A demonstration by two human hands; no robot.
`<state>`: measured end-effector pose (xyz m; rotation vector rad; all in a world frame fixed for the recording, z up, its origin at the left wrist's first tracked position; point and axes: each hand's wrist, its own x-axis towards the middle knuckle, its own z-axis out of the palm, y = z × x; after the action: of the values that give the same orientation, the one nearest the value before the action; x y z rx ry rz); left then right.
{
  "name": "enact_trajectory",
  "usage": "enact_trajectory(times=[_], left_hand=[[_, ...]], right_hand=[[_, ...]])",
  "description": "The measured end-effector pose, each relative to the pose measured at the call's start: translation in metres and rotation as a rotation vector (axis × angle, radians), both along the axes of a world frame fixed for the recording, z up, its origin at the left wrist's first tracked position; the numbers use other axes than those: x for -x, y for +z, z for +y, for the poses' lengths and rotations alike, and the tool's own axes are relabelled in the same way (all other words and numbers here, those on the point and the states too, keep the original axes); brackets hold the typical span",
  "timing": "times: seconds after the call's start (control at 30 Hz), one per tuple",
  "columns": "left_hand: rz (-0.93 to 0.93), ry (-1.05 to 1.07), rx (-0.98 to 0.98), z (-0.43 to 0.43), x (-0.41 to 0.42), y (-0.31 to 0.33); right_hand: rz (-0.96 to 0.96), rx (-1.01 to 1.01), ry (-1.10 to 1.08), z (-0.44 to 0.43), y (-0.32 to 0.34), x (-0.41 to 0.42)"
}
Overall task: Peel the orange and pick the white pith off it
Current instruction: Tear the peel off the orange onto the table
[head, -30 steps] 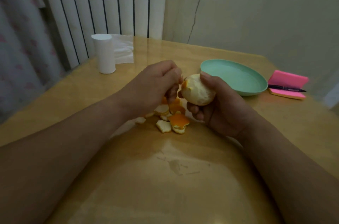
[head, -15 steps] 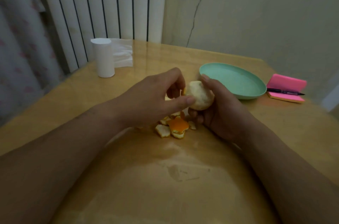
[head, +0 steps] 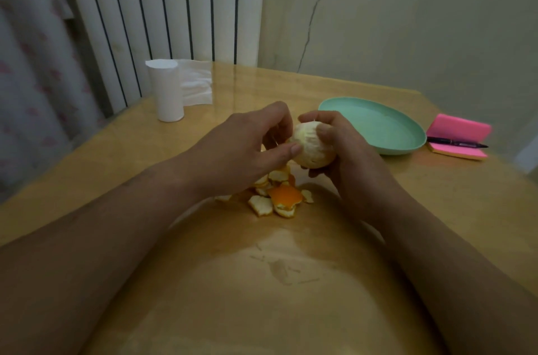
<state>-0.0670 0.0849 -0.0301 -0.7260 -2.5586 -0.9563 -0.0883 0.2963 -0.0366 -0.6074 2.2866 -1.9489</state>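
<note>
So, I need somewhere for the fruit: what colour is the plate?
The plate is plain mint green, seen in the head view.

i see no writing, label or number i can read on anything here, and the pen (head: 455, 141) shows no legible marking.

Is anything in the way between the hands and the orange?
No, nothing visible. The right hand grips the orange, and the left hand pinches at its side with thumb and fingers. The peel pieces lie lower down on the table, out of the way.
</note>
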Motion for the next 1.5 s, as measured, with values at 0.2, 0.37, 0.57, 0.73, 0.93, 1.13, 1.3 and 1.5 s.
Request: enact_trajectory(times=[0.2, 0.37, 0.57, 0.73, 0.93, 1.13, 1.3, 1.5], left_hand=[[0.046, -0.001, 0.108, -0.003, 0.001, -0.002], [0.114, 0.012, 0.19, -0.001, 0.001, 0.0], [0.074, -0.003, 0.008, 0.0, 0.0, 0.001], [-0.021, -0.058, -0.029, 0.004, -0.002, -0.001], [0.002, -0.063, 0.047, 0.002, -0.003, 0.002], [0.076, -0.02, 0.201, 0.001, -0.004, 0.006], [0.094, -0.026, 0.252, 0.0, -0.003, 0.007], [0.235, 0.045, 0.265, 0.004, -0.003, 0.003]], right_hand=[[0.142, -0.176, -0.038, 0.0, 0.0, -0.006], [0.125, -0.181, -0.052, -0.002, 0.003, -0.01], [-0.206, 0.124, 0.012, -0.008, 0.003, -0.004], [-0.403, 0.327, 0.108, -0.002, 0.003, 0.005], [-0.461, 0.352, 0.144, -0.003, 0.003, 0.004], [-0.458, 0.361, 0.137, -0.005, 0.002, 0.004], [-0.421, 0.237, 0.138, -0.007, 0.0, 0.004], [-0.35, 0.193, 0.171, -0.008, 0.001, -0.001]])
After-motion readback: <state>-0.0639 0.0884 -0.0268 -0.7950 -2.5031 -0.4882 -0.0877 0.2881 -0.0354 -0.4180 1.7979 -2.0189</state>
